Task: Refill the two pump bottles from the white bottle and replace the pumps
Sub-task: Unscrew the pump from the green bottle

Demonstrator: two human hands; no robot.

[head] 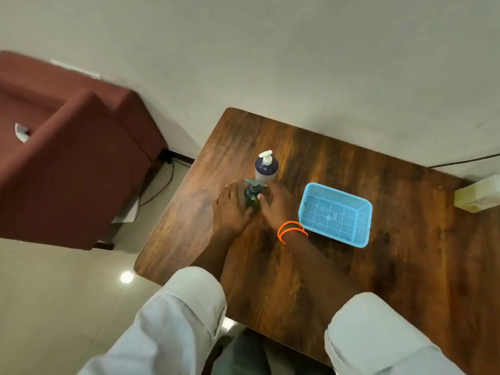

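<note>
While the green pump bottle (pixel 252 197) stands upright on the table (pixel 351 266), it is clasped from both sides: the left hand (pixel 231 211) is wrapped around its left flank and the right hand (pixel 276 203) is closed on its right, so each grip is shut on that bottle, probably to steady it. Its teal pump is seated on top. Just behind it, touching or nearly so, a dark bottle with a white pump (pixel 266 166) is set upright, pump also fitted. A blue basket (pixel 335 213) is placed near the right wrist and nothing is seen inside it. No plain white bottle can be made out. Fill levels cannot be told.
</note>
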